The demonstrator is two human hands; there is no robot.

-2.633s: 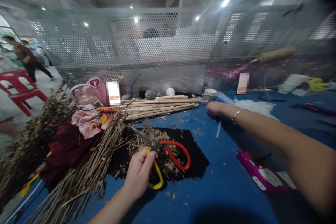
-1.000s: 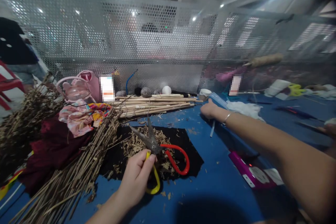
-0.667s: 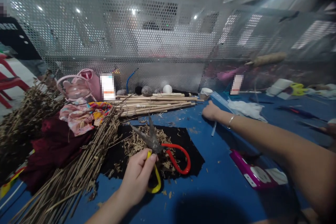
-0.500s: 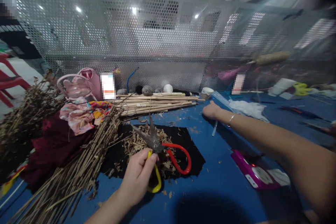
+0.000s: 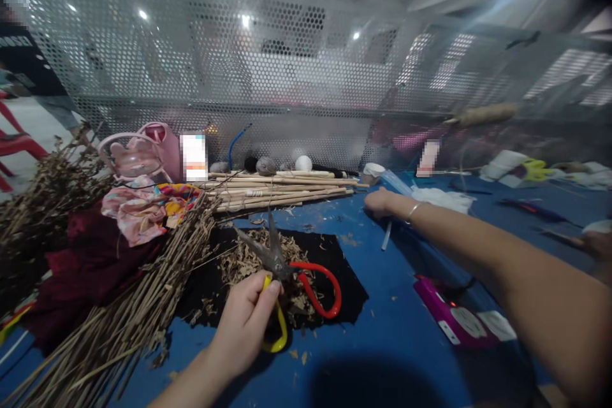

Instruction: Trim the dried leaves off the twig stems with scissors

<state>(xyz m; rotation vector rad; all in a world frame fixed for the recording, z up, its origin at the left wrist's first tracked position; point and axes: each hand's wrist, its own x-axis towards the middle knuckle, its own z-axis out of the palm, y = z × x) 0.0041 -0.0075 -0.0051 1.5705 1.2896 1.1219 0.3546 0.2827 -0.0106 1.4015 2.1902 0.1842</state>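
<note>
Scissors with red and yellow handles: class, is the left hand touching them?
Touching. The head view shows the left hand gripping the yellow handle of the scissors, with its thumb over it.

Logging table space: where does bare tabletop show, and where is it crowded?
Bare blue tabletop, lightly flecked, shows from the black cloth to the purple device and the right hand. Crowded: dried stalks and maroon cloth at left, wooden sticks behind, leaf scraps under the scissors.

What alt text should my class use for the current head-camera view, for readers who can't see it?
The left hand holds open metal scissors with red and yellow handles over crumbled dry brown leaves on black cloth. The right hand, its grip unclear, is near pale wooden sticks on a blue tabletop.
</note>
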